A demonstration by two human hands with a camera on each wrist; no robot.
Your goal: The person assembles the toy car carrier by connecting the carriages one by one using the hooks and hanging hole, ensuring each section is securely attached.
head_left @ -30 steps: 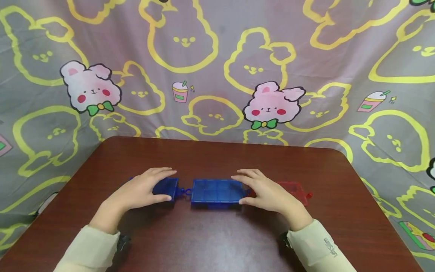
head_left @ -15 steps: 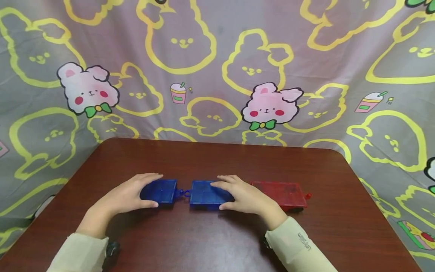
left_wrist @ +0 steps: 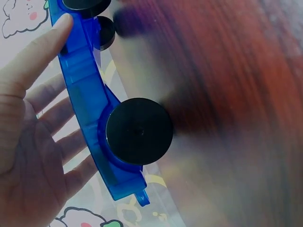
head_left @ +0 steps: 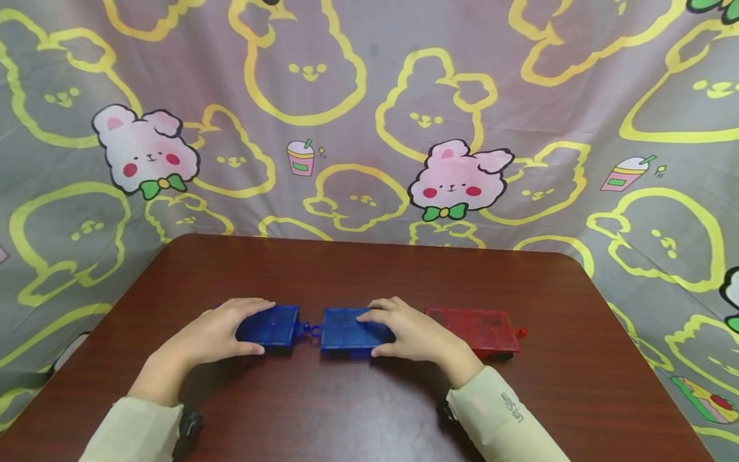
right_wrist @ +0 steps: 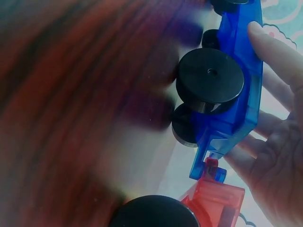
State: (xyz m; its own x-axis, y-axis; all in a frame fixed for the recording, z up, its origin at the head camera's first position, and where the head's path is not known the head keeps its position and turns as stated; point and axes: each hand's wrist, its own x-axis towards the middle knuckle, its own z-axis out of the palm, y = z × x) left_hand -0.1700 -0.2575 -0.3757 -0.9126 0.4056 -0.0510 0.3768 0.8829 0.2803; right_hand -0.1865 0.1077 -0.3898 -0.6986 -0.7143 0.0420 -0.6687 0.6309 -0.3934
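Observation:
Two translucent blue toy wagons and a red one stand in a row on black wheels. My left hand (head_left: 210, 333) holds the left blue wagon (head_left: 274, 326), thumb on the near side and fingers on the far side. Over the right end of the middle blue wagon (head_left: 340, 330), my right hand (head_left: 421, 333) grips its two long sides. Between the blue wagons, a knob and a ring (head_left: 315, 330) meet; whether they are hooked, I cannot tell. The red wagon (head_left: 485, 326) is partly behind my right hand. Its front knob (right_wrist: 211, 163) sits at the middle wagon's blue coupling in the right wrist view.
A dark brown wooden table (head_left: 358, 417) carries the row. Behind it hangs a grey curtain (head_left: 369, 128) with yellow outlines and rabbit prints. A red knob (head_left: 522, 332) sticks out from the red wagon's right end.
My right hand has slid left, from the middle wagon's right end farther onto it, uncovering more of the red wagon. My left hand has shifted slightly left. The wagons keep nearly the same places.

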